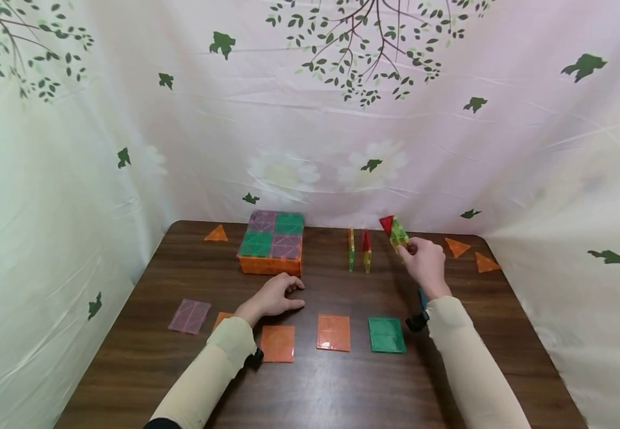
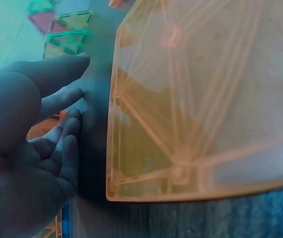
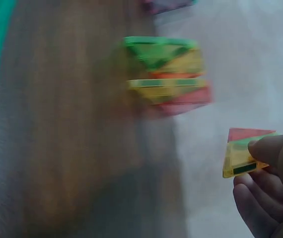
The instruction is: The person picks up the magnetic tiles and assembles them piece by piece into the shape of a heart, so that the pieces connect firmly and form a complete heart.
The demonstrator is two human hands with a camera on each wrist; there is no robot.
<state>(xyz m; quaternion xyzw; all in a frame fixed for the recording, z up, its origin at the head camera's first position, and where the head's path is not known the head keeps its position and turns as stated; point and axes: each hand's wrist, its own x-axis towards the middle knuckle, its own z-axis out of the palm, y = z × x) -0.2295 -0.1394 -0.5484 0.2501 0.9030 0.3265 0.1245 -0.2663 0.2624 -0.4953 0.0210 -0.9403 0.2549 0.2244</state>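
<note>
My right hand [image 1: 424,262] pinches a small panel of red, green and yellow triangular magnetic tiles [image 1: 397,232], held tilted above the table's back right. In the right wrist view, thumb and fingers grip the panel [image 3: 246,151] by one end. Two similar panels, a green-edged one [image 1: 351,250] and a red-and-yellow one [image 1: 366,251], stand upright side by side to its left. My left hand [image 1: 275,296] lies by the table with fingers loosely bent, holding nothing. Just behind it sits a box of magnetic tiles [image 1: 270,265], orange-sided with a purple-and-green top.
Flat square tiles lie in front: purple [image 1: 189,316], orange [image 1: 278,344], another orange [image 1: 334,333] and green [image 1: 387,335]. Orange triangles lie at the back left [image 1: 216,233] and back right [image 1: 457,247]. A blue piece [image 1: 422,299] shows beside the right wrist. A curtain hangs behind the table.
</note>
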